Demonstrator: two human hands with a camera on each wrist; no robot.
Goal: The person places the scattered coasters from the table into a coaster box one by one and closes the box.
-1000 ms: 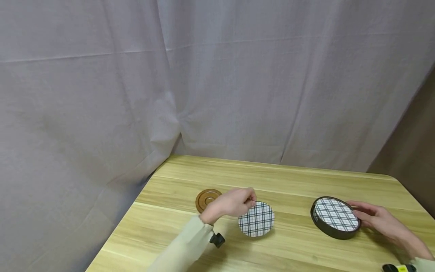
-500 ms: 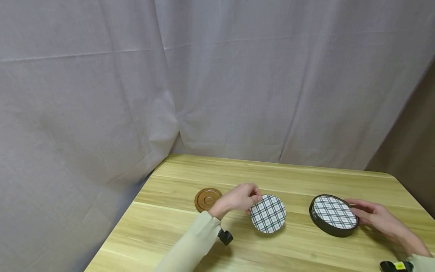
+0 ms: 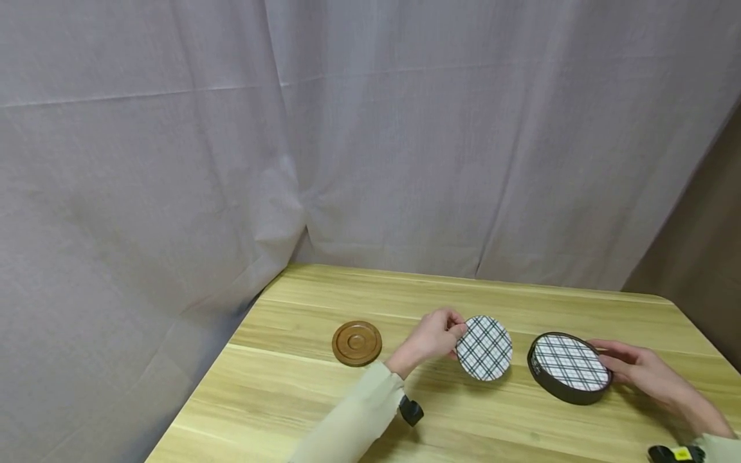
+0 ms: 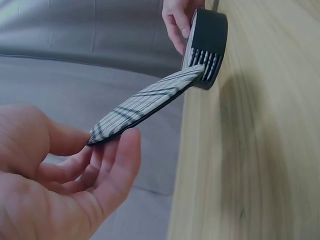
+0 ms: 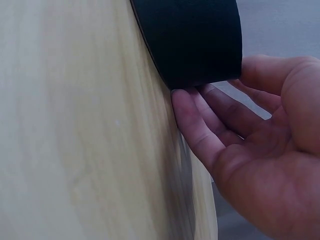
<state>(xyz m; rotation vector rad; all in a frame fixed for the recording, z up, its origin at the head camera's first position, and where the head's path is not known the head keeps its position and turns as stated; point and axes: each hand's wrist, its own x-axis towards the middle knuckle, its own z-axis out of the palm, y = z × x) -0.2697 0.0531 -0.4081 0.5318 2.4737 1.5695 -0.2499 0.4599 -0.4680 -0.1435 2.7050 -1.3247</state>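
By its left edge, my left hand point(image 3: 435, 333) pinches a thin round coaster point(image 3: 484, 348) with a black-and-white plaid face. The left wrist view has the thumb on the plaid face and fingers point(image 4: 112, 170) beneath the dark underside; the coaster is tilted. Just right of it is a black round coaster holder point(image 3: 570, 395), with slots in its side point(image 4: 204, 62) and a matching plaid coaster point(image 3: 570, 363) on top. My right hand point(image 3: 642, 373) holds the holder at its right side, thumb near the upper rim and fingertips point(image 5: 187, 107) low by the table.
A round brown wooden coaster point(image 3: 357, 343) with ringed grooves lies to the left on the wood-grain table point(image 3: 492, 431). Behind the table's far edge hangs a grey curtain point(image 3: 393, 161).
My left hand has carried the plaid coaster rightward and slightly away from me, closer to the holder, uncovering the wooden coaster. The right hand and the holder stay almost in place.
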